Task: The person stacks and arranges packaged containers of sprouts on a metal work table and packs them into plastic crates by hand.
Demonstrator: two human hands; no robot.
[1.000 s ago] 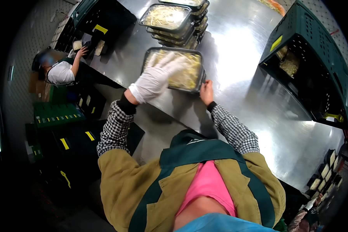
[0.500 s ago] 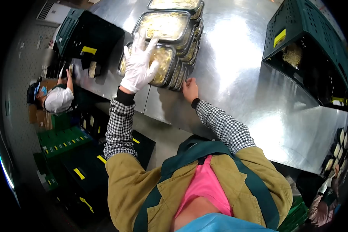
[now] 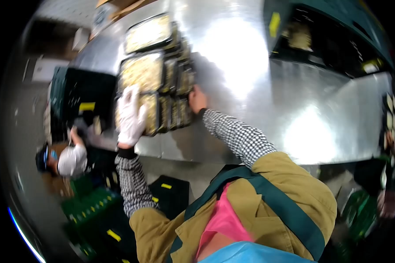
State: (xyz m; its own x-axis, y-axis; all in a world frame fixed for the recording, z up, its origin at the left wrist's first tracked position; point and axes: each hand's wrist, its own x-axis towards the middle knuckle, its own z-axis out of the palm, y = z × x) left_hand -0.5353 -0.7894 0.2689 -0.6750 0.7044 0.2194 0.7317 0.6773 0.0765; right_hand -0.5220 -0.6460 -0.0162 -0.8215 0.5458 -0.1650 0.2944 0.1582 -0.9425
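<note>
Stacks of black trays (image 3: 142,72) with clear tops stand close together in a row on the steel table; pale, stringy food like bean sprouts shows inside. My left hand (image 3: 131,116), in a white glove, lies with fingers stretched out over the left part of the nearest stack (image 3: 151,115). Bare and low on the table, my right hand (image 3: 198,99) is against the right side of the stacks. Its fingertips are blurred and partly hidden, so their grip does not show.
A dark green crate (image 3: 85,94) lies to the left, and another crate (image 3: 333,41) at the upper right holds a pack of similar food (image 3: 299,36). A co-worker (image 3: 70,160) is at the far left. Green crates (image 3: 90,204) stand below the table's edge (image 3: 232,161).
My view has swung, so the stacks appear further left and lower. My left hand has shifted toward the nearest stack's left side. My right hand stays at the stacks' right side.
</note>
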